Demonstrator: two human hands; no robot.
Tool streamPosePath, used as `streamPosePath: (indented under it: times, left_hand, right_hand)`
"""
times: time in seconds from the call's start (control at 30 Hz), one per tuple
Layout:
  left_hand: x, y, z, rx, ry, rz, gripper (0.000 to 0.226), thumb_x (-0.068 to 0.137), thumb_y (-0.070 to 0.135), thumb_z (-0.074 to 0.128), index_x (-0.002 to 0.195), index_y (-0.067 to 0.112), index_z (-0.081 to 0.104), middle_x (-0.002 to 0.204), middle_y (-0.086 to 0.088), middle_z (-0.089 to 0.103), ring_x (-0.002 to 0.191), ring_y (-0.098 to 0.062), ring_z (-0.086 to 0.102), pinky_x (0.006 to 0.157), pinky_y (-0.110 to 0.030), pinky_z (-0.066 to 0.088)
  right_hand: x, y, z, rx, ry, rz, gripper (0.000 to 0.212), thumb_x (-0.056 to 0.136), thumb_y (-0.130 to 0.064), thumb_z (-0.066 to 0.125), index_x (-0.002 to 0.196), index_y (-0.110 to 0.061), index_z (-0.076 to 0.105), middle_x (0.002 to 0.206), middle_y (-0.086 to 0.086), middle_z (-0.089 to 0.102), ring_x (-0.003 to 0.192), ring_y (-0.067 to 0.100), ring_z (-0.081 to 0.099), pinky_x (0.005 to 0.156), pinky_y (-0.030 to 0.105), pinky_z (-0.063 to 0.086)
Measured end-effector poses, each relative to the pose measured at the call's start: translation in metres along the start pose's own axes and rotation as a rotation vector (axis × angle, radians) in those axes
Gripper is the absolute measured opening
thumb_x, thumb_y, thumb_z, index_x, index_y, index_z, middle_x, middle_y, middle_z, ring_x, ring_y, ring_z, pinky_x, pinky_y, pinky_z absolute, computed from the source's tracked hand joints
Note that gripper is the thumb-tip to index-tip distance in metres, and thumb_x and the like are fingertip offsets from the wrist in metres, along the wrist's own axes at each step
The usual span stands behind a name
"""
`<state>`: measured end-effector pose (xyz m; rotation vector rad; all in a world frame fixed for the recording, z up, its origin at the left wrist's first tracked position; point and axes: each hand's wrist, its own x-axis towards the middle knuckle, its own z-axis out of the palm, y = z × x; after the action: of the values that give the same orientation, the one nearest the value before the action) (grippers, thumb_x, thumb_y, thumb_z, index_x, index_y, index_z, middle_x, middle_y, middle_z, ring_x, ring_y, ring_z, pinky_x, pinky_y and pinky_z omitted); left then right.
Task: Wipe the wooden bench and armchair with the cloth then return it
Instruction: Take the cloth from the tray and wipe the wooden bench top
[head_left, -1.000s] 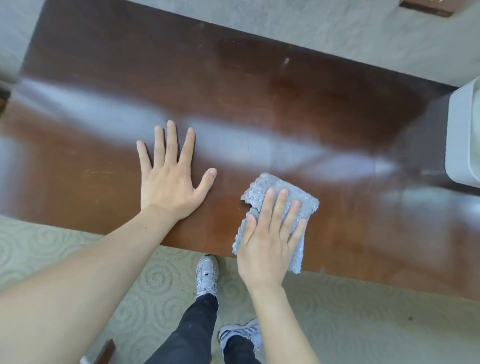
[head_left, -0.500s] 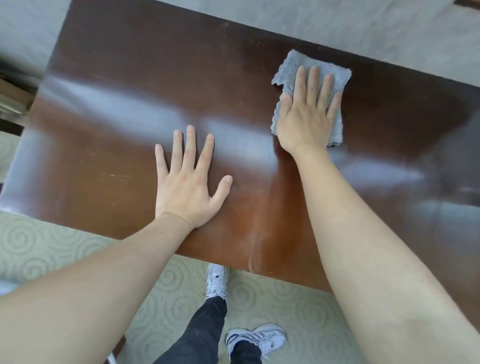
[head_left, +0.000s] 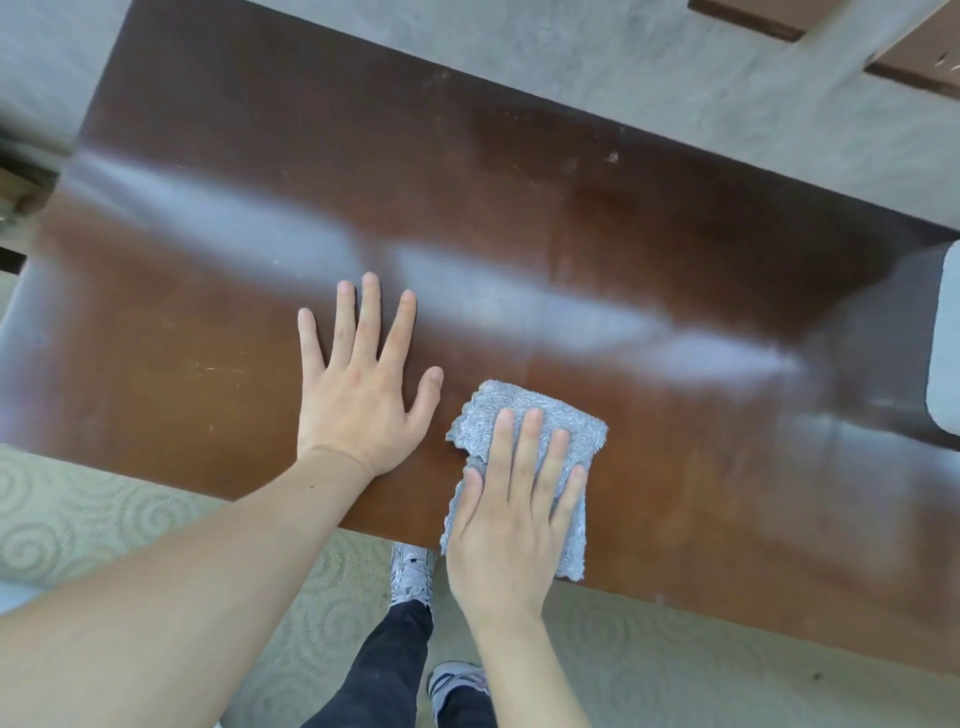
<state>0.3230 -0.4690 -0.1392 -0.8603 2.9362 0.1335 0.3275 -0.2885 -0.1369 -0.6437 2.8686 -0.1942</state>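
A: We have the right hand (head_left: 511, 512) flat, fingers stretched out and close together, pressing the grey cloth (head_left: 566, 431) onto the table (head_left: 701, 249). No grip as such; the palm just pins the cloth down. The cloth lies at the table's near edge, and its lower corner seems to reach right to that edge.

B: And the left hand (head_left: 363, 400)?

A: Spread wide, fingers splayed, holding nothing. It rests palm down on the bare wood just left of the cloth, thumb tip close to the cloth's corner but apart from it. We read it as a brace.

B: How far along do we judge ourselves?

A: Mid-wipe on the table, we think. Pale scuffs and specks show near the far edge, well beyond the cloth, and faint scratches to the left of it. Broad bright streaks cross the middle; whether those are glare or residue we cannot tell. The stretch right of the cloth looks untouched by anything we can see, though that proves little.

B: The armchair?

A: Not clearly in view. A pale rounded thing (head_left: 943, 338) sits at the table's right end; we cannot say what it is. So the armchair and the cloth's return both seem left to do.
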Motion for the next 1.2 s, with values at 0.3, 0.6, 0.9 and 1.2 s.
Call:
streamPosePath:
  times: [0.3,0.6,0.9,1.2]
  left_hand:
    - [0.0,-0.001,0.003,0.0,0.01,0.006,0.074,0.098,0.056,0.027,0.161,0.018,0.021,0.167,-0.017,0.014,0.155,-0.036,0.008,0.12,-0.064,0.008]
    - [-0.001,0.0,0.001,-0.023,0.0,-0.002,0.072,0.098,0.055,0.027,0.161,0.02,0.02,0.168,-0.015,0.013,0.155,-0.034,0.008,0.121,-0.063,0.007]
    - [0.0,0.0,0.0,-0.009,0.0,0.003,0.072,0.098,0.052,0.028,0.161,0.018,0.022,0.167,-0.016,0.015,0.154,-0.036,0.01,0.12,-0.064,0.01]
    - [-0.001,-0.002,0.004,0.016,0.034,0.009,0.073,0.097,0.053,0.03,0.16,0.017,0.026,0.166,-0.017,0.019,0.154,-0.036,0.013,0.12,-0.064,0.011]
  right_hand:
    - [0.212,-0.026,-0.028,0.023,0.052,0.024,0.058,0.106,-0.04,0.018,0.159,-0.02,0.009,0.168,0.005,0.006,0.154,0.03,0.0,0.123,0.052,0.002]
    - [0.144,-0.006,-0.024,-0.003,0.071,-0.059,0.057,0.107,-0.042,0.022,0.159,-0.02,0.014,0.167,0.004,0.011,0.154,0.028,0.005,0.124,0.049,0.008]
    - [0.036,0.004,-0.006,0.001,-0.018,-0.096,0.058,0.105,-0.04,0.027,0.159,-0.022,0.015,0.168,0.001,0.009,0.155,0.026,0.003,0.123,0.052,0.009]
    - [0.288,-0.023,-0.041,0.028,0.023,0.001,0.056,0.107,-0.04,0.017,0.159,-0.025,0.006,0.168,0.0,0.001,0.154,0.025,-0.005,0.124,0.048,-0.003]
